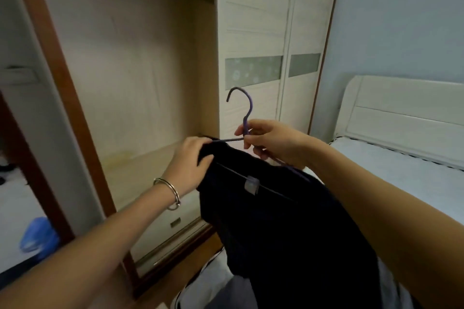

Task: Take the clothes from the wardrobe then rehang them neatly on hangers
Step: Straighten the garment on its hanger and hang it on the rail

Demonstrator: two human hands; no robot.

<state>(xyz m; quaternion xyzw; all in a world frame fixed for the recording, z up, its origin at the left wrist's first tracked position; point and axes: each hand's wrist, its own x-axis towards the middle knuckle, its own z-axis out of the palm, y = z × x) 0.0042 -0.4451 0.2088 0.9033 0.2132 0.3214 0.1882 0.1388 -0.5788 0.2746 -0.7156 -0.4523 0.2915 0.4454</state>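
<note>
Both hands busy: right hand [273, 143] pinches hanger [245, 110] neck, left hand [190, 163] grips garment [276, 221]; next, I think, straighten it and hook into wardrobe [140, 78].

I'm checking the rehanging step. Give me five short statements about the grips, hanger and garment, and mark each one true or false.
1. The right grip pinches the hanger just below its hook. True.
2. The left grip holds nothing. False: it grips the garment at the hanger's end.
3. The hanger hangs on a rail. False: it is held in the air in front of the open wardrobe.
4. A bangle sits on the left wrist. True.
5. The hanger is red. False: it is purple.
</note>
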